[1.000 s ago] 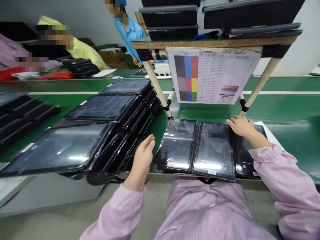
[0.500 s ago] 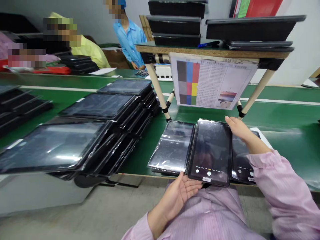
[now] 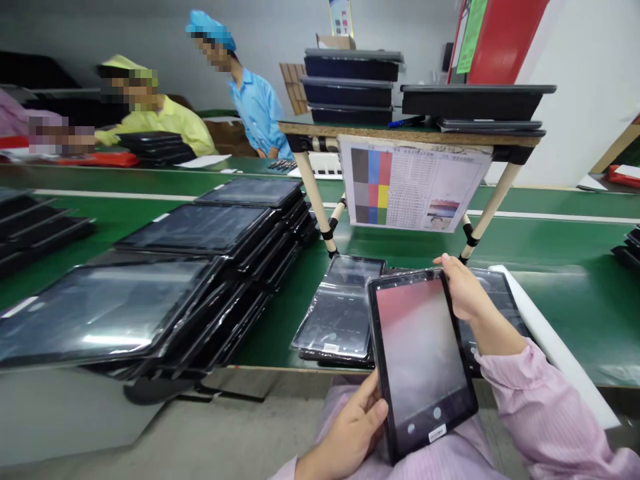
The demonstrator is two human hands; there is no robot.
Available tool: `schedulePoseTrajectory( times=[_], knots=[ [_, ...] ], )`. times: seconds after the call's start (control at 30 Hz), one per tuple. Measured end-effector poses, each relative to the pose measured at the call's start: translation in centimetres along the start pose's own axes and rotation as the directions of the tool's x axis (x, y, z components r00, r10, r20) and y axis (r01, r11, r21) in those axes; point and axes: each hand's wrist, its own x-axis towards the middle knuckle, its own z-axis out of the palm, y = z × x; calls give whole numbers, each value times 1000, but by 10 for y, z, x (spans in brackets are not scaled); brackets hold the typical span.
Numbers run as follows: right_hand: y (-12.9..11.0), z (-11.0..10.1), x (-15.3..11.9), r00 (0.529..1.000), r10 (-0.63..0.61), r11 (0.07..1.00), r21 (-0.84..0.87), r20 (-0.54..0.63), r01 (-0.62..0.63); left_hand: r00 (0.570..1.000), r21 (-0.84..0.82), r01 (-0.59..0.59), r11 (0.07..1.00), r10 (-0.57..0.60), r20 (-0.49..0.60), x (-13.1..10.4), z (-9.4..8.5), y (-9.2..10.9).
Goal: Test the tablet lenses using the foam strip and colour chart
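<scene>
A black tablet (image 3: 420,353) is held up and tilted between my two hands, its lit screen showing a pinkish-grey camera picture. My left hand (image 3: 353,423) grips its lower left edge, thumb on the frame and the other fingers partly hidden behind. At the upper right corner, my right hand (image 3: 463,290) is closed on the edge. To the left lies a film-wrapped tablet (image 3: 345,307) on the green bench. Another tablet (image 3: 495,297) rests on the right, partly covered by my right hand and forearm.
Stacks of wrapped tablets (image 3: 195,227) stand on the left. A raised shelf (image 3: 415,130) with black trays (image 3: 470,101) and a hanging colour chart (image 3: 415,183) stands ahead. Right of me lies a white strip (image 3: 555,347). Co-workers in yellow (image 3: 170,123) and blue (image 3: 257,107) are across the bench.
The held tablet has been lifted off the bench toward me and tilted. Its screen has gone from dark to a bright picture. My left hand has closed on its edge.
</scene>
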Motion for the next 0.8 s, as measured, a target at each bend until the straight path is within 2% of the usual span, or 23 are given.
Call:
schedulePoseTrajectory(
  times=[0.07, 0.13, 0.27, 0.33, 0.43, 0.5, 0.57, 0.63, 0.67, 0.7, 0.73, 0.8],
  knots=[
    [-11, -1, -8, 1000, 24, 988, 154, -11, -22, 999, -2, -16, 1000, 16, -47, 2, 2, 11],
    [-20, -3, -20, 999, -15, 958, 288, 41, 3, 994, -22, -43, 999, 41, -102, 5, 4, 28],
    [-20, 3, -49, 961, -198, 939, 318, 191, 130, 975, 19, -129, 991, 131, -179, 14, 1, 74],
    [-13, 15, -59, 933, -315, 910, 334, 174, 245, 947, 90, -222, 971, 236, -216, 21, 0, 96],
    [-8, 36, -63, 903, -424, 857, 354, 69, 376, 874, 258, -372, 892, 430, -226, 35, 7, 119],
    [-10, 48, -61, 896, -443, 846, 336, 15, 413, 788, 365, -488, 793, 580, -207, 44, 14, 126],
    [-14, 54, -57, 879, -475, 832, 307, -38, 462, 666, 476, -594, 648, 728, -161, 52, 19, 127],
    [-17, 56, -52, 861, -499, 810, 299, -98, 504, 539, 631, -638, 442, 841, -44, 57, 19, 125],
    [-18, 56, -49, 859, -497, 804, 307, -123, 509, 503, 716, -617, 328, 864, 37, 58, 17, 124],
    [-19, 57, -46, 867, -480, 804, 328, -132, 495, 486, 794, -570, 210, 866, 119, 59, 16, 123],
    [-19, 56, -42, 884, -448, 811, 357, -129, 463, 487, 858, -505, 99, 853, 188, 58, 15, 123],
    [-19, 56, -35, 929, -359, 832, 420, -89, 362, 520, 931, -359, -68, 814, 260, 56, 13, 122]
  ],
)
